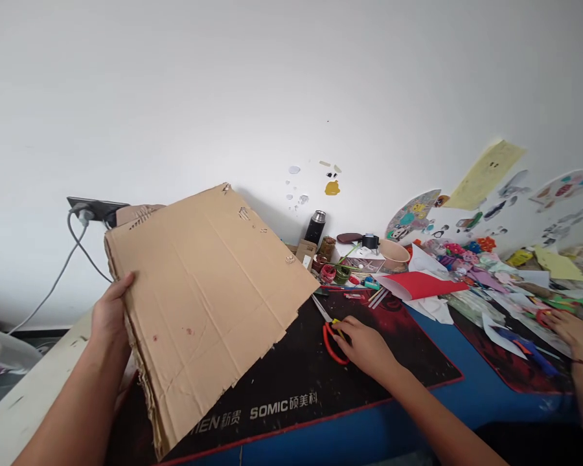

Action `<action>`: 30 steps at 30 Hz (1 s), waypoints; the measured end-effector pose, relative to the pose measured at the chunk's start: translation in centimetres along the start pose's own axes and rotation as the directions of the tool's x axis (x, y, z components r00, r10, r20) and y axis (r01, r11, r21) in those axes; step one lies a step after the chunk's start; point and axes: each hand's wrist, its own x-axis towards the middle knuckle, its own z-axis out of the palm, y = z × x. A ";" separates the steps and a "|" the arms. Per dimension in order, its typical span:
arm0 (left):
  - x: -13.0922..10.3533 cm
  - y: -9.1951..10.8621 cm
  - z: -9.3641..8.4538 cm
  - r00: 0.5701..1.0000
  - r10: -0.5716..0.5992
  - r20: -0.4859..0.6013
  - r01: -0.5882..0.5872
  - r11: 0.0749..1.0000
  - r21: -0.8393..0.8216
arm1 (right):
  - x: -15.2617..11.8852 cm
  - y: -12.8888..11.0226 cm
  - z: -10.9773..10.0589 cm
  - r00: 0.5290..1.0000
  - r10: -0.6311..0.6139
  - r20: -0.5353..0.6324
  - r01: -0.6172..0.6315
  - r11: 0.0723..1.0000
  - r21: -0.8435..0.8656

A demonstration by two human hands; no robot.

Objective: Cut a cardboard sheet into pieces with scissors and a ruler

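My left hand (111, 317) grips the left edge of a large brown cardboard piece (208, 304), thumb on its face. The cardboard is tilted up over the black mat (291, 388), with ragged, torn edges along its left and lower right sides. On the mat to its right, my right hand (364, 343) is closed on the handles of scissors (328, 327) with red and yellow grips. Their blades point up and left toward the cardboard's right corner. Most of my right fingertips are hidden.
Behind the mat stand a black thermos (315, 226), paint jars (327, 272) and a round container (393, 255). Red paper (422, 285) and craft scraps lie to the right. Another person's hand (566, 329) is at the far right. A cable (70, 255) hangs from the wall socket.
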 end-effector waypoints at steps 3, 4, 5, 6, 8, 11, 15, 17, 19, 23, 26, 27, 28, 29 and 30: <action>0.1 -0.1 -0.1 1.000 -0.001 0.007 0.001 1.000 -0.017 | 0.3 -0.3 0.2 0.998 0.022 -0.065 -0.006 0.972 0.234; 0.0 -0.1 -0.1 1.000 0.000 0.011 0.000 1.000 -0.014 | 0.5 -0.5 0.2 0.994 0.044 -0.104 -0.007 0.942 0.334; 0.0 -0.1 -0.1 1.000 0.001 0.020 -0.001 1.000 -0.010 | 0.8 -0.8 0.1 0.989 0.068 -0.134 -0.002 0.897 0.442; -0.1 -0.1 0.0 0.999 0.004 0.032 -0.003 1.000 -0.005 | 1.2 -1.1 0.0 0.984 0.096 -0.151 0.002 0.836 0.548; -0.4 0.0 0.0 0.998 0.012 0.058 -0.012 1.000 0.008 | 2.0 -1.9 -0.3 0.983 0.136 -0.122 0.001 0.665 0.747; -0.7 -0.1 0.2 0.996 0.025 0.084 -0.028 0.999 0.032 | 2.9 -3.2 -0.6 0.991 0.133 -0.033 -0.016 0.352 0.936; -0.9 -0.3 0.5 0.993 0.024 0.119 -0.030 0.998 0.056 | 3.3 -5.3 -0.2 0.997 0.064 0.034 -0.047 0.219 0.975; -1.1 -0.4 0.5 0.992 0.027 0.124 -0.034 0.998 0.056 | 3.2 -6.1 0.6 0.996 0.005 0.085 -0.083 0.292 0.953; -1.2 -0.4 0.6 0.992 0.027 0.125 -0.034 0.998 0.057 | 3.2 -6.6 1.5 0.993 -0.017 0.121 -0.109 0.325 0.939; -1.5 -0.3 0.7 0.993 -0.006 0.116 -0.001 0.998 0.061 | 3.7 -6.8 2.7 0.995 0.054 0.090 -0.100 0.249 0.963; -1.4 -0.2 0.9 0.994 -0.037 0.106 0.033 0.999 0.035 | 4.1 -6.8 2.9 0.993 0.101 0.065 -0.081 0.164 0.983; -1.3 -0.2 0.9 0.991 -0.051 0.127 0.049 0.999 0.021 | 4.2 -6.8 2.9 0.992 0.115 0.060 -0.076 0.137 0.988; -1.3 -0.2 0.9 0.984 -0.070 0.162 0.069 0.998 0.010 | 4.4 -6.9 2.9 0.990 0.133 0.057 -0.072 0.110 0.991; -1.2 -0.2 0.9 0.975 -0.093 0.202 0.095 0.996 0.002 | 4.5 -7.0 2.9 0.987 0.152 0.055 -0.068 0.083 0.994; -1.2 -0.3 0.9 0.963 -0.120 0.242 0.123 0.992 0.001 | 4.6 -7.1 3.0 0.984 0.172 0.053 -0.064 0.057 0.996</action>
